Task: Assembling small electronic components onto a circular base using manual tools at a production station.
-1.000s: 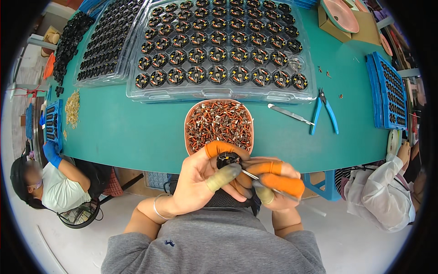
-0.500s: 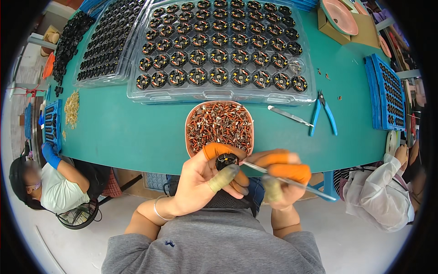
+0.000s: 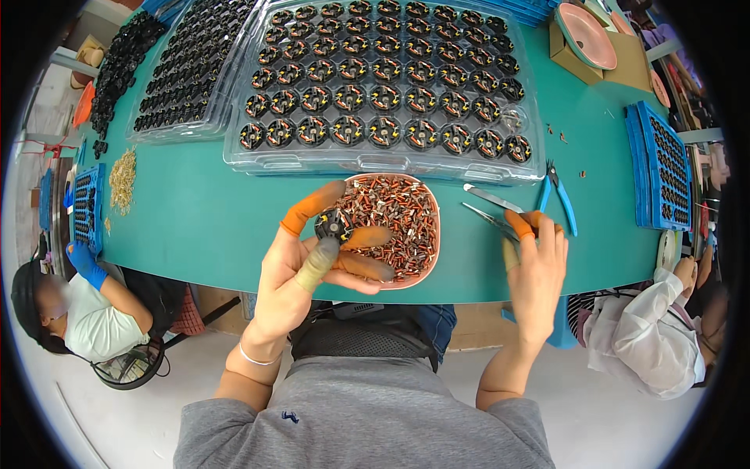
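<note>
My left hand [image 3: 293,266], in orange and yellowish finger cots, is over the left side of a pink bowl [image 3: 437,252]. Its fingertips and thumb hold a small round black part [image 3: 331,225] with bits of yellow on it. Small red-brown cylindrical pieces [image 3: 402,223] fill the bowl. To the right of the bowl, my right hand [image 3: 536,266] is low over the table, fingers pinched round metal tweezers [image 3: 486,214] whose tips point left. Just beyond them lies a second pair of tweezers [image 3: 488,196]. Blue-handled cutters [image 3: 558,199] lie beside my right fingertips.
A clear plastic tray [image 3: 351,161] of round black parts stands behind the bowl, with another tray [image 3: 176,129] to its left. Black parts [image 3: 117,70] and brass-coloured bits [image 3: 123,184] lie in heaps. Blue trays [image 3: 642,164] stand at right. People sit at both sides.
My hands have parted. The left went left and up with the black part, turning it upward; the right moved right and forward with the tweezers, beside the other pair. The view has shifted slightly.
</note>
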`<state>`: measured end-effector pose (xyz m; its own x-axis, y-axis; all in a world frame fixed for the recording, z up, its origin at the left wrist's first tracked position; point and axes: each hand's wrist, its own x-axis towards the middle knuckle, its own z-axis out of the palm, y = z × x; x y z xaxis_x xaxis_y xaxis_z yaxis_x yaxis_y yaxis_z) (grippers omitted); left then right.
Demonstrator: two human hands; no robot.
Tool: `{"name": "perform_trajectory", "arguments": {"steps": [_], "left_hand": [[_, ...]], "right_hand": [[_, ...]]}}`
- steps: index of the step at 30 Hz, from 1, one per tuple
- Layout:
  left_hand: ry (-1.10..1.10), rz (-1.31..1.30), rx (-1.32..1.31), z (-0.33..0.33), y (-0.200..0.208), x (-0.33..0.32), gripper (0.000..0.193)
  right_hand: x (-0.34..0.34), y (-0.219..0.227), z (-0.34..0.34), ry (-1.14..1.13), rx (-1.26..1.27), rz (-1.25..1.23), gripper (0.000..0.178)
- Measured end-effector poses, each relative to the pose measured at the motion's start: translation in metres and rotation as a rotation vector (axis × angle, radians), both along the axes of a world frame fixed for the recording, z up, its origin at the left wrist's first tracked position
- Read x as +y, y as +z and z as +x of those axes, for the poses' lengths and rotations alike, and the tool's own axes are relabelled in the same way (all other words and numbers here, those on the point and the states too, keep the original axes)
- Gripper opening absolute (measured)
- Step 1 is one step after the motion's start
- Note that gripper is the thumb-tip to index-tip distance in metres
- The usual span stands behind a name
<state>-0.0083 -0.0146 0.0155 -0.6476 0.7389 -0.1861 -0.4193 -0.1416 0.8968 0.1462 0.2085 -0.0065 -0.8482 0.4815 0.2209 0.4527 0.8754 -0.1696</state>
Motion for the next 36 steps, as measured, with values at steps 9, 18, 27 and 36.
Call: {"name": "perform_trajectory", "arguments": {"steps": [9, 18, 27, 36], "left_hand": [[0.061, -0.147, 0.149, 0.004, -0.012, -0.001, 0.056], [-0.022, 0.063, -0.089, 0.009, -0.012, 0.001, 0.044], [-0.110, -0.134, -0.042, 0.019, -0.016, 0.010, 0.026], [-0.163, -0.138, -0.036, 0.017, -0.017, 0.010, 0.014]], "right_hand": [[-0.058, -0.012, -0.039, 0.420, 0.107, -0.235, 0.031], [-0.055, -0.005, -0.036, 0.250, 0.404, -1.088, 0.018], [-0.055, -0.008, -0.037, 0.232, 0.588, -1.487, 0.018], [-0.049, -0.008, -0.035, 0.406, 0.499, -1.020, 0.018]]}}
